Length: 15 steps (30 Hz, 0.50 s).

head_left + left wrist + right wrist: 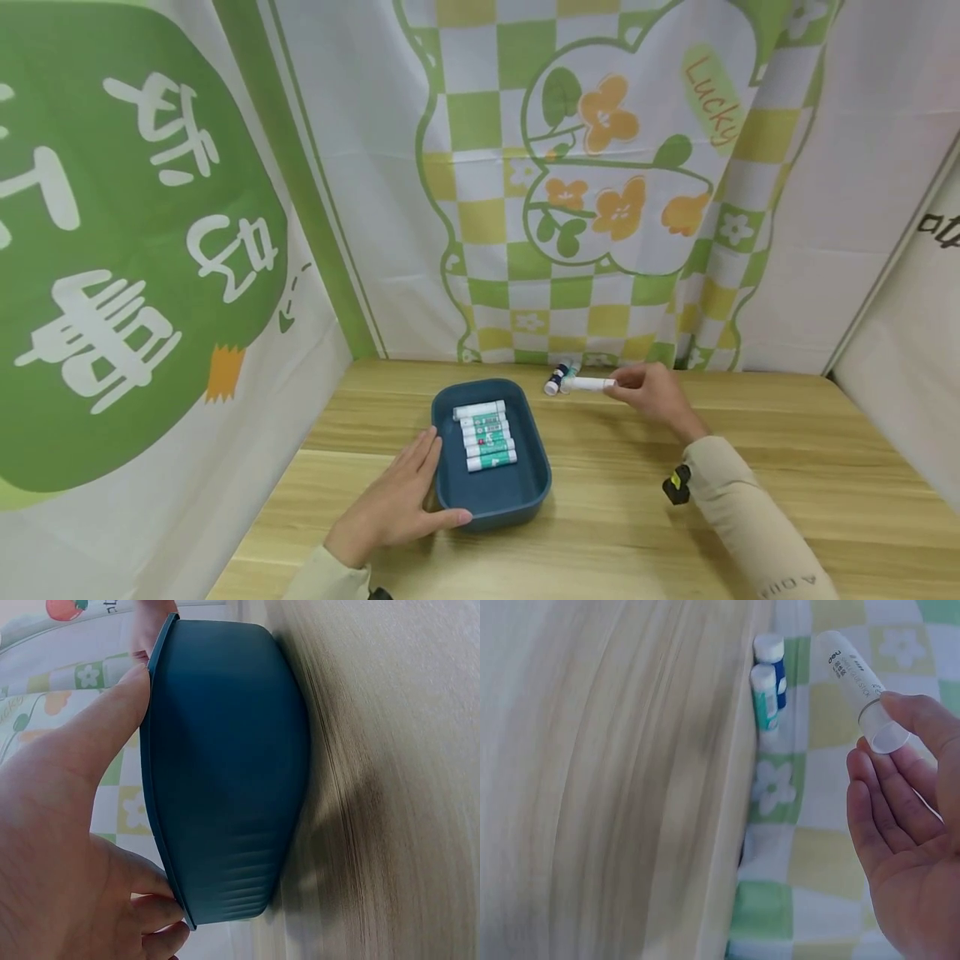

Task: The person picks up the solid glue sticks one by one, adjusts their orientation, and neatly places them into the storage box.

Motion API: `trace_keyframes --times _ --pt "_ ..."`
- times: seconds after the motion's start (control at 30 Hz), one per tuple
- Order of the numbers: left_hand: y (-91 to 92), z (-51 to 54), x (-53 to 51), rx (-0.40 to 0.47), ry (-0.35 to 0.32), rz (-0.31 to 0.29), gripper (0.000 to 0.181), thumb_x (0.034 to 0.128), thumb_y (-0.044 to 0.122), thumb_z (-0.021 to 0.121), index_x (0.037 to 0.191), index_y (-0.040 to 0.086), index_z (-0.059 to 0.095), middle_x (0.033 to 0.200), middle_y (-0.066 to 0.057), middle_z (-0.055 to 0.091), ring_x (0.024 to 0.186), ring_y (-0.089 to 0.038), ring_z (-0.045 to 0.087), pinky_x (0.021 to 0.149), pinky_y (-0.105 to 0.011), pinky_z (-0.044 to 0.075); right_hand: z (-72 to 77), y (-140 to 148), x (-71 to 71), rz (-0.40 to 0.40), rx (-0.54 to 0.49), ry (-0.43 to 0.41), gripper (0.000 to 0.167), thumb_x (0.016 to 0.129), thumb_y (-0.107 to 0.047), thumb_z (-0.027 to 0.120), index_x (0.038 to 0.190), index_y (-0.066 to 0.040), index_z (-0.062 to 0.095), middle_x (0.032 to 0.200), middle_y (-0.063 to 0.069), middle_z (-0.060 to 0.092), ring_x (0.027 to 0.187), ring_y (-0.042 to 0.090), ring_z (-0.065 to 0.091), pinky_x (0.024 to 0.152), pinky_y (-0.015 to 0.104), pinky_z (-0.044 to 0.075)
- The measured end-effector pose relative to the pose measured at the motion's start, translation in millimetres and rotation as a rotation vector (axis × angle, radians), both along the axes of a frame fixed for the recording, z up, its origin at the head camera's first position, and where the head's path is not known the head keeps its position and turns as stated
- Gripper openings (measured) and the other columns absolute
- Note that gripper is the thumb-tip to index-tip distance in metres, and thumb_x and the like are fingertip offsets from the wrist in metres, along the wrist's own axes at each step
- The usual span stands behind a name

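Note:
My right hand (660, 398) pinches a white glue stick (853, 679) between thumb and fingers, near its clear cap end. It is held above the table's back edge, beside a dark blue glue stick (775, 654) and a green-and-white glue stick (765, 697). My left hand (396, 498) rests against a dark blue bin (495, 521), fingers laid along its left rim and thumb at the near rim. Inside the bin, several white-and-green glue sticks (487, 442) lie side by side in a row. In the left wrist view, the bin's outer wall (225, 765) hides its contents.
The wooden table (637, 517) extends to both sides of the bin. A green, yellow and white checked curtain (585, 300) hangs right behind its back edge. At the left hangs a white cloth (300, 375) with a large green print.

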<state>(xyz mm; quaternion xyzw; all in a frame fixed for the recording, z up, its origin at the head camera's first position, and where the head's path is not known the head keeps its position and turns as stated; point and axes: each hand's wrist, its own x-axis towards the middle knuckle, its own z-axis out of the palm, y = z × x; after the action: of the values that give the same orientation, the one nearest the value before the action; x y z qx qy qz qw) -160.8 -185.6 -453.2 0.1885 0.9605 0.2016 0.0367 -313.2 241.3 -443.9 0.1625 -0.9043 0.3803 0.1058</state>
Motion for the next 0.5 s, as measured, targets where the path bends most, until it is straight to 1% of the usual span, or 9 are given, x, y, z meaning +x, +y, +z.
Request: trace_keyframes --times 0.13,0.3,0.37,0.5 --pt "-0.2 -1.1 -0.3 0.000 -0.005 0.003 0.119 0.0895 0.074 0.067 0.166 -0.004 0.021 0.178 -0.021 0.010 0.165 -0.041 0.016 0.132 -0.059 0.025 5.9 -13 4.9 0.040 0.012 0.014 0.026 0.093 -0.028 0.083 0.109 -0.007 0.082 0.100 0.013 0.082 0.087 0.020 0.078 0.072 0.033 0.063" --pt "-0.8 -0.7 -1.2 -0.004 0.002 0.004 0.119 0.0892 0.074 0.067 0.166 -0.004 0.021 0.177 -0.021 0.011 0.165 -0.041 0.016 0.132 -0.059 0.025 13.5 -31 9.4 0.098 -0.006 -0.008 0.028 0.093 -0.027 0.083 0.112 -0.007 0.081 0.101 0.012 0.082 0.089 0.020 0.078 0.075 0.035 0.065" --pt "-1.0 -0.3 -1.3 -0.006 0.005 0.002 0.120 0.0890 0.075 0.067 0.166 -0.005 0.021 0.177 -0.022 0.011 0.165 -0.041 0.017 0.132 -0.059 0.026 13.8 -38 10.1 0.130 -0.014 -0.006 0.027 0.093 -0.027 0.083 0.112 -0.007 0.081 0.101 0.011 0.082 0.088 0.020 0.078 0.076 0.034 0.065" --pt "-0.6 -1.3 -1.1 -0.008 0.004 0.001 0.120 0.0891 0.075 0.067 0.166 -0.004 0.021 0.177 -0.022 0.011 0.165 -0.041 0.016 0.131 -0.059 0.026 12.5 -51 12.9 0.190 -0.027 0.000 0.019 0.092 -0.026 0.084 0.105 -0.012 0.083 0.096 0.006 0.082 0.084 0.014 0.077 0.073 0.028 0.062"
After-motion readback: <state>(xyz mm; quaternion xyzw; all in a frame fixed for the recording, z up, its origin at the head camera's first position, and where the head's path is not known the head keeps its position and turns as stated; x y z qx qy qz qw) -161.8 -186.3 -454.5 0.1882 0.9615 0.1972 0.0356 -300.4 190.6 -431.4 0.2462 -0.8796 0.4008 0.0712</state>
